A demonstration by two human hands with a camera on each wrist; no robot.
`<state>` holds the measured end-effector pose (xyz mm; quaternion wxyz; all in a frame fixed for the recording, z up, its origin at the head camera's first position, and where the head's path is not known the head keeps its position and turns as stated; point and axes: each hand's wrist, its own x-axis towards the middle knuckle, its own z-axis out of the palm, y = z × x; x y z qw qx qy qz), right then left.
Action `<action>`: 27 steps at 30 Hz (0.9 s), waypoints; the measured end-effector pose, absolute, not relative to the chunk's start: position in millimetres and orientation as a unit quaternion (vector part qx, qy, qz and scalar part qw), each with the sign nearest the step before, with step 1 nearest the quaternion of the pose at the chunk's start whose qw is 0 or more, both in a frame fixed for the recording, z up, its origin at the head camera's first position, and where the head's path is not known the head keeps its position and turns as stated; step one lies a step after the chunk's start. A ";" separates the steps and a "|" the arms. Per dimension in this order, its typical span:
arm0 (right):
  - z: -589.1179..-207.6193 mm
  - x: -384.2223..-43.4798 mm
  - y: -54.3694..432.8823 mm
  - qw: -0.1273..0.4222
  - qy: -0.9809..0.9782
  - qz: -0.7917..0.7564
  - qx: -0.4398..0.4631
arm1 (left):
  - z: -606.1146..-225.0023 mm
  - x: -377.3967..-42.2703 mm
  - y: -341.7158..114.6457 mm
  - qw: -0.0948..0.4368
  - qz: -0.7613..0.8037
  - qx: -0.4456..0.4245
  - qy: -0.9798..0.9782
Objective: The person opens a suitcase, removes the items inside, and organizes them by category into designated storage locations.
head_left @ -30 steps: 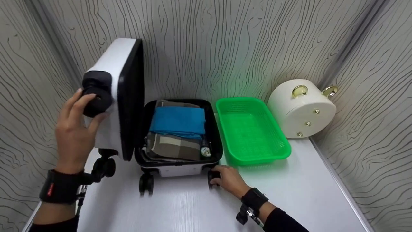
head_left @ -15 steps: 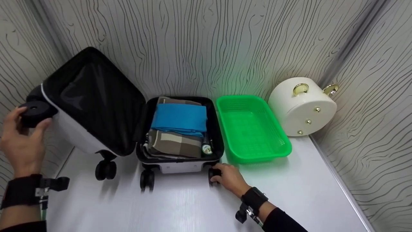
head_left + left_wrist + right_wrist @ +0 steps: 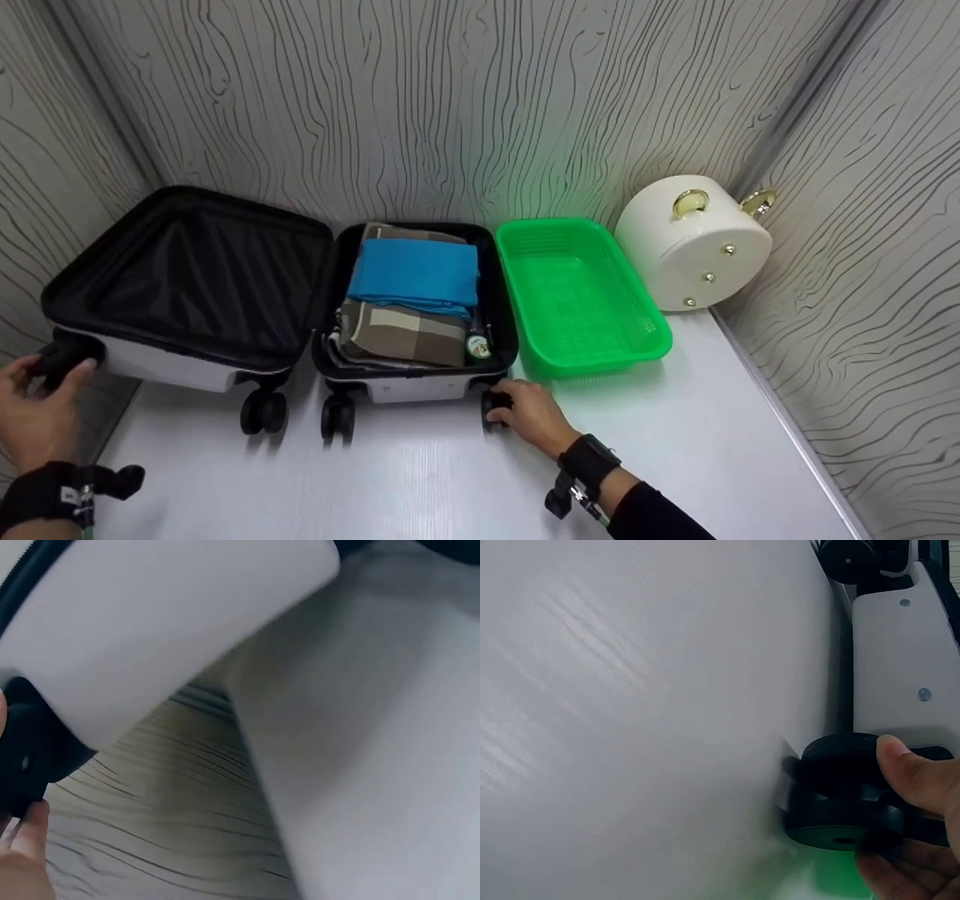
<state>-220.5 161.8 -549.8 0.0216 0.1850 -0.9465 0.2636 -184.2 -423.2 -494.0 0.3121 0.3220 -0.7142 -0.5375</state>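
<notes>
A small white suitcase with black lining lies opened out on the white table. Its lid (image 3: 217,277) leans out to the left, lined side up. My left hand (image 3: 37,420) grips a black wheel (image 3: 67,356) at the lid's near left corner; in the left wrist view that wheel (image 3: 30,750) sits between thumb and fingers. The packed half (image 3: 420,390) holds a folded blue cloth (image 3: 416,274), a brown checked cloth (image 3: 409,337) and a small round-capped item (image 3: 478,346). My right hand (image 3: 532,412) pinches its near right wheel (image 3: 840,795).
Close to the suitcase's right side stands a green plastic basket (image 3: 585,300). Beyond it, a cream round case (image 3: 690,244) with gold fittings rests against the back corner. Patterned walls (image 3: 420,112) enclose the table (image 3: 420,480) at the back and sides.
My left hand has swung the lid from upright over to the left and down, so its black lining now faces up. The right hand has stayed on its wheel.
</notes>
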 end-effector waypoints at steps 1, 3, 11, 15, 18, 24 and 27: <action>-549.5 -220.9 161.4 0.022 -0.947 0.262 0.185 | -504.8 -183.3 -425.3 0.298 -0.532 0.341 -0.715; -548.9 -221.2 161.0 0.023 -0.947 0.262 0.186 | -523.0 -182.9 -428.2 0.280 -0.521 0.367 -0.718; -549.0 -219.8 160.1 0.019 -0.945 0.271 0.182 | -563.3 -178.9 -434.9 0.185 -0.546 0.393 -0.717; -548.3 -220.4 159.6 0.012 -0.944 0.272 0.185 | -570.6 -172.2 -437.3 0.131 -0.532 0.379 -0.746; -547.3 -222.2 160.6 0.012 -0.944 0.272 0.187 | -566.6 -171.6 -433.2 0.100 -0.505 0.354 -0.781; -547.1 -223.8 163.0 0.020 -0.948 0.260 0.181 | -539.5 -173.3 -407.4 0.113 -0.433 0.279 -0.850; -547.8 -222.7 162.4 0.038 -0.952 0.261 0.156 | -531.3 -170.6 -387.2 0.137 -0.394 0.219 -0.882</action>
